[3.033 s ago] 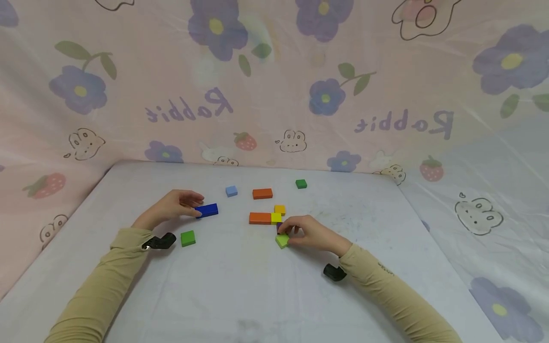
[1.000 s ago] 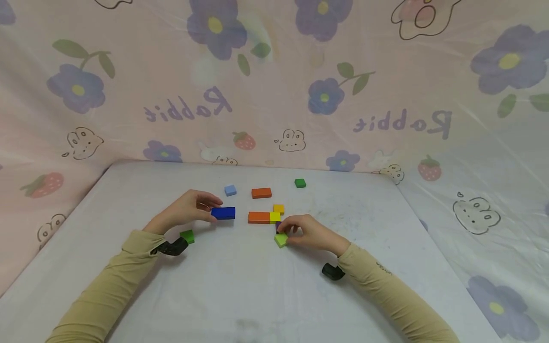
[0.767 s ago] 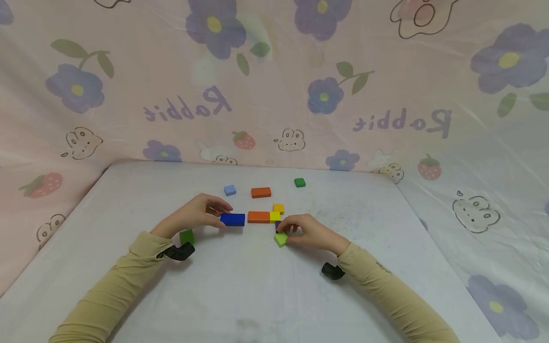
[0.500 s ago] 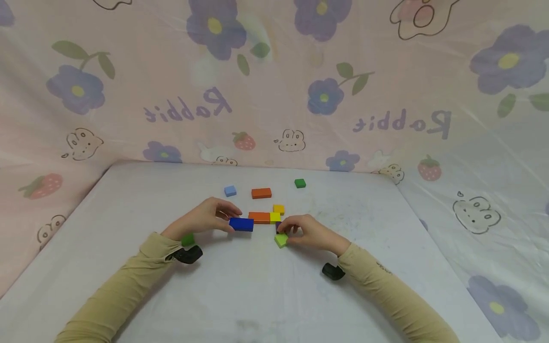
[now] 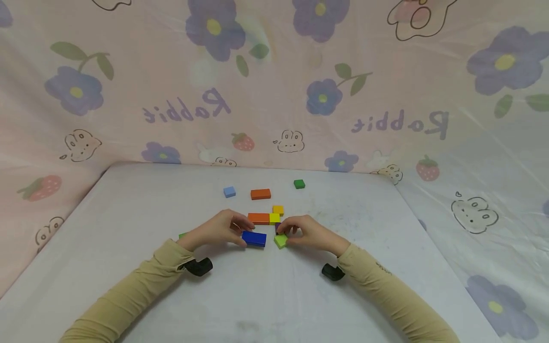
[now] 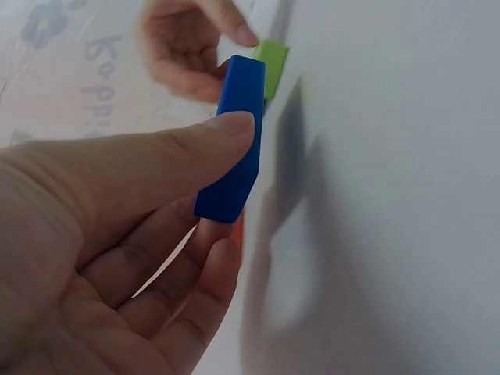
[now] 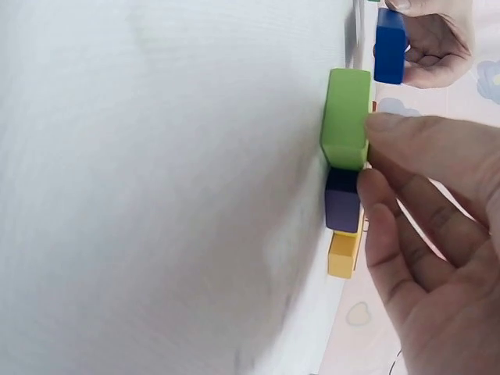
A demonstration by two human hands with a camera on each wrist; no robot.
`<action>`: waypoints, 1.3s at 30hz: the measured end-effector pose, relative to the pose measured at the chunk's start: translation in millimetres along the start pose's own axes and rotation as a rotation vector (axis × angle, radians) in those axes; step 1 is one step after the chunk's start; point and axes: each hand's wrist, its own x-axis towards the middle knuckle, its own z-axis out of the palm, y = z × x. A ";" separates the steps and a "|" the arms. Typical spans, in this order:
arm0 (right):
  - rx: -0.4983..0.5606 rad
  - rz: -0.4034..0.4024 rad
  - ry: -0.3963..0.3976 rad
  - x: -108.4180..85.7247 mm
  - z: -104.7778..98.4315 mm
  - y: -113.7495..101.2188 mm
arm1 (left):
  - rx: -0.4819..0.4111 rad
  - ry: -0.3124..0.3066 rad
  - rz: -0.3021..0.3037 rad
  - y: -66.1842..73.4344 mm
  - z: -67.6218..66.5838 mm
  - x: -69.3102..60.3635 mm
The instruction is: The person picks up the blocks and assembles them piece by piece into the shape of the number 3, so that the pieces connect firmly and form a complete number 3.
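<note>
My left hand (image 5: 220, 229) pinches a long blue block (image 5: 256, 239) between thumb and fingers. In the left wrist view the blue block (image 6: 238, 141) hangs a little above the table, its shadow apart from it. My right hand (image 5: 313, 234) has thumb and curled fingertips at a light green block (image 5: 280, 241) and a dark purple block (image 5: 278, 228), which stand end to end. The right wrist view shows the thumb on the light green block (image 7: 347, 117) and a fingertip by the purple block (image 7: 342, 201). A yellow block (image 5: 274, 218) and an orange block (image 5: 259, 218) adjoin them behind.
An amber block (image 5: 278, 210) sits behind the yellow one. Farther back lie another orange block (image 5: 260, 194), a light blue block (image 5: 229, 192) and a dark green block (image 5: 299, 184). A green block (image 5: 183, 235) is mostly hidden behind my left wrist. Patterned cloth (image 5: 266, 71) hangs behind the white table.
My left hand has lifted the blue block and carried it right and toward me, to the left of the light green block. The right hand has stayed at its blocks.
</note>
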 end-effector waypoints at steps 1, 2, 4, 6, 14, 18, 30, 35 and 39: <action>0.000 0.003 -0.001 -0.2 0.0 -0.1 | -0.005 -0.007 0.006 0.3 2.4 0.6; 0.000 0.007 -0.001 -0.3 -0.1 -0.4 | -0.004 -0.014 0.012 1.1 4.9 1.3; -0.002 0.012 -0.001 -0.4 -0.5 -1.4 | 0.000 -0.025 0.024 2.4 9.1 2.9; -0.005 0.013 0.000 -0.5 -0.9 -2.3 | 0.006 -0.030 0.027 3.9 12.7 4.6; -0.001 -0.001 -0.004 -0.3 0.4 -1.4 | 0.025 -0.030 0.013 3.0 21.9 9.1; -0.004 0.004 -0.008 0.1 -0.7 -2.1 | 0.033 -0.027 0.025 3.0 24.6 10.3; -0.026 -0.015 0.007 1.3 -2.4 -2.0 | 0.044 0.010 0.050 3.0 28.7 11.6; -0.025 -0.031 0.010 1.3 -0.9 0.6 | 0.055 0.021 0.044 4.3 31.1 11.5; -0.020 -0.034 0.006 0.7 -0.5 0.8 | 0.049 0.025 0.034 4.4 32.8 10.8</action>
